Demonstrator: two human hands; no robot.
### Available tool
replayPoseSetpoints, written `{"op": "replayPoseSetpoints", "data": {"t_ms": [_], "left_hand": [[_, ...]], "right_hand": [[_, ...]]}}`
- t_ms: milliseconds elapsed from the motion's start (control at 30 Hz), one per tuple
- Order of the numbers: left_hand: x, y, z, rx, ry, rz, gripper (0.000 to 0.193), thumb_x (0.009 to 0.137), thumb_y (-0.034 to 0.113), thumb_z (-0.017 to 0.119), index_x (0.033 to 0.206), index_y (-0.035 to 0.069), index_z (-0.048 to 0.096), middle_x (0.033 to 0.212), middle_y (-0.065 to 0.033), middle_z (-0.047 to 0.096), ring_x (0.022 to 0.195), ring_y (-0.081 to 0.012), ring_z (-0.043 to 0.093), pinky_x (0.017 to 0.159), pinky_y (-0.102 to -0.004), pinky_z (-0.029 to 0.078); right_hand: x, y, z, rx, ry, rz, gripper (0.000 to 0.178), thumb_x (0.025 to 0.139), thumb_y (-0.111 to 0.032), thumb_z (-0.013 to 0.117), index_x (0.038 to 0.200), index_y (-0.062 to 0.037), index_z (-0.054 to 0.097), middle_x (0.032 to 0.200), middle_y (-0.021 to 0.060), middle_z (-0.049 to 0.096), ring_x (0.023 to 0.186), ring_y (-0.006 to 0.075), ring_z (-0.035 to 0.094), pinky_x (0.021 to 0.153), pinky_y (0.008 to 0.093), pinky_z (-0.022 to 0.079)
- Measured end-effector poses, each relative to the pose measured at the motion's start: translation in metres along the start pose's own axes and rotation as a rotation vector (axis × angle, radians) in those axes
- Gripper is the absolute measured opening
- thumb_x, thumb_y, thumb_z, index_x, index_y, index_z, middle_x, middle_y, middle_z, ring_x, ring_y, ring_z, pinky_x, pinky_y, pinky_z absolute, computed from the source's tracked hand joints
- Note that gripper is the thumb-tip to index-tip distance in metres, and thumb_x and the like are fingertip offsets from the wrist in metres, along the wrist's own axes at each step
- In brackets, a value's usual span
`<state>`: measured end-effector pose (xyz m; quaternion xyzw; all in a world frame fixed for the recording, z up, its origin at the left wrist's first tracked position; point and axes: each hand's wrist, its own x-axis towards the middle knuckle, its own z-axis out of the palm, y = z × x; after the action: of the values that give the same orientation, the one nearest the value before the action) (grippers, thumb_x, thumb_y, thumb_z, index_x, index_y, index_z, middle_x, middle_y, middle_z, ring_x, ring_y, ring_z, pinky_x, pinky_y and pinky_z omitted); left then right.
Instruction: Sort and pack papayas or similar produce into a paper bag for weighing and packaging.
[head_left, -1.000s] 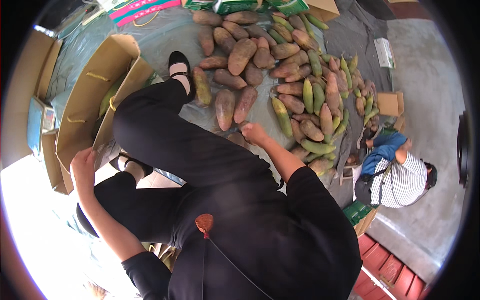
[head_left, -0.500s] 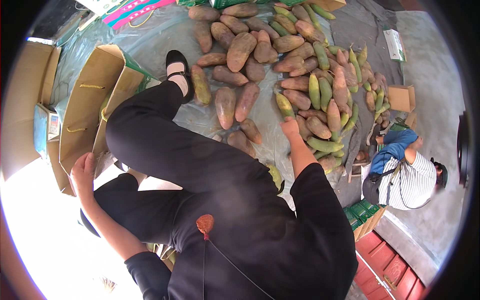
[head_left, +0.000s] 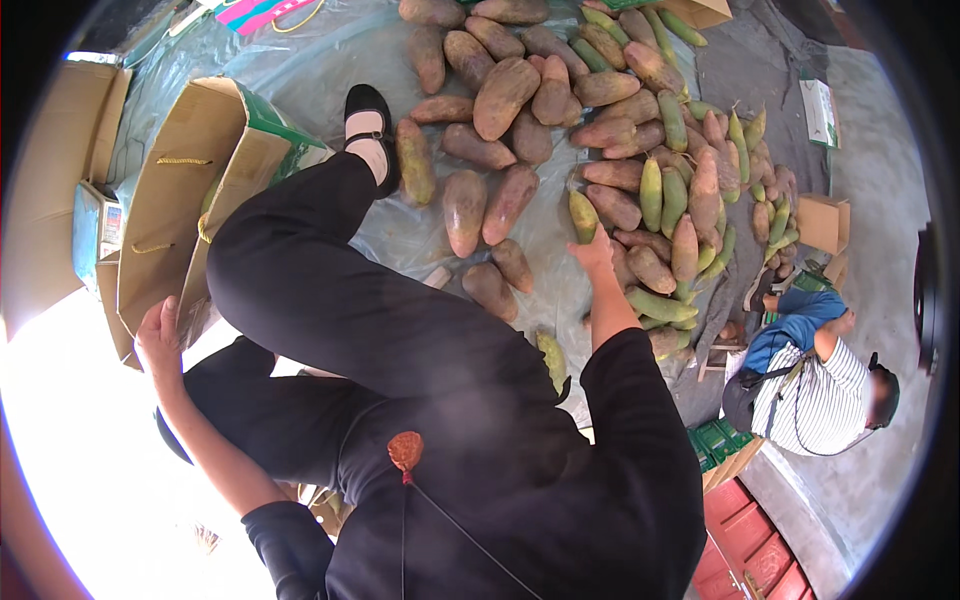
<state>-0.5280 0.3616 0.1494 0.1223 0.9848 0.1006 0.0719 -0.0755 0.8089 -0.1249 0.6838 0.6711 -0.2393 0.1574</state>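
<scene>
My right hand point(head_left: 596, 254) is closed around the lower end of a long green-yellow vegetable point(head_left: 582, 216), at the left edge of a heap. Reddish-brown oblong vegetables point(head_left: 613, 206) and slimmer green ones point(head_left: 652, 192) lie just beyond and to the right of it. On the left, my left hand point(head_left: 160, 338) holds nothing, its fingers apart and pointing up, beside the lower edge of an open cardboard carton point(head_left: 165, 200) with yellow cord handles. Whether it touches the carton, I cannot tell. A yellow-green vegetable point(head_left: 550, 360) lies beside my thigh.
Clear plastic sheeting point(head_left: 370, 235) covers the floor, with loose brown vegetables point(head_left: 464, 212) between my shoe point(head_left: 368, 125) and the heap. A person in a striped shirt point(head_left: 815, 385) sits at the right, near a small cardboard box point(head_left: 823, 222) and green cartons point(head_left: 718, 440).
The view has shifted a little, so the heap appears further right and lower. My right hand now covers more of the vegetable's lower end. My left hand stays beside the carton.
</scene>
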Motion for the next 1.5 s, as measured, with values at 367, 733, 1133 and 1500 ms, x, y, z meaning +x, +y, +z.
{"op": "replayPoseSetpoints", "data": {"t_ms": [367, 733, 1133, 1500], "left_hand": [[0.004, 0.014, -0.001, -0.032, -0.082, -0.096, 0.037, 0.088, 0.035, 0.059, 0.095, -0.001, 0.067, 0.077, -0.0092, 0.065, 0.072, -0.0145, 0.057, 0.07, -0.0282, 0.045], [-0.001, 0.02, -0.008, -0.037, -0.106, -0.116, 0.032, 0.086, 0.032, 0.059, 0.096, 0.002, 0.067, 0.083, -0.0121, 0.065, 0.076, -0.0182, 0.06, 0.073, -0.0293, 0.045], [-0.005, 0.03, -0.009, -0.186, -0.075, 0.013, 0.027, 0.079, 0.028, 0.064, 0.084, 0.002, 0.068, 0.076, -0.0133, 0.064, 0.068, -0.0265, 0.061, 0.066, -0.0331, 0.047], [-0.009, 0.017, -0.014, -0.149, -0.177, -0.011, 0.022, 0.073, 0.016, 0.065, 0.091, 0.003, 0.068, 0.088, -0.0135, 0.064, 0.081, -0.0275, 0.062, 0.076, -0.0354, 0.048]], "right_hand": [[-0.006, -0.05, 0.012, -0.092, 0.054, -0.106, 0.066, 0.068, -0.032, 0.071, 0.128, -0.0179, 0.048, 0.125, 0.0074, 0.053, 0.12, 0.0274, 0.044, 0.096, 0.0467, 0.038], [0.006, -0.072, 0.064, 0.072, -0.171, -0.334, 0.035, 0.074, -0.016, 0.055, 0.108, -0.0151, 0.061, 0.106, 0.0175, 0.062, 0.103, 0.0343, 0.058, 0.085, 0.0416, 0.046], [0.032, 0.002, 0.021, 0.254, -0.146, -0.458, 0.033, 0.081, -0.028, 0.059, 0.102, -0.0038, 0.063, 0.088, 0.0108, 0.066, 0.081, 0.0262, 0.062, 0.074, 0.0345, 0.048], [-0.053, -0.019, -0.072, 0.772, -0.347, -0.064, 0.034, 0.092, -0.035, 0.046, 0.111, -0.0078, 0.057, 0.107, 0.0045, 0.055, 0.095, 0.0191, 0.053, 0.072, 0.041, 0.047]]}}
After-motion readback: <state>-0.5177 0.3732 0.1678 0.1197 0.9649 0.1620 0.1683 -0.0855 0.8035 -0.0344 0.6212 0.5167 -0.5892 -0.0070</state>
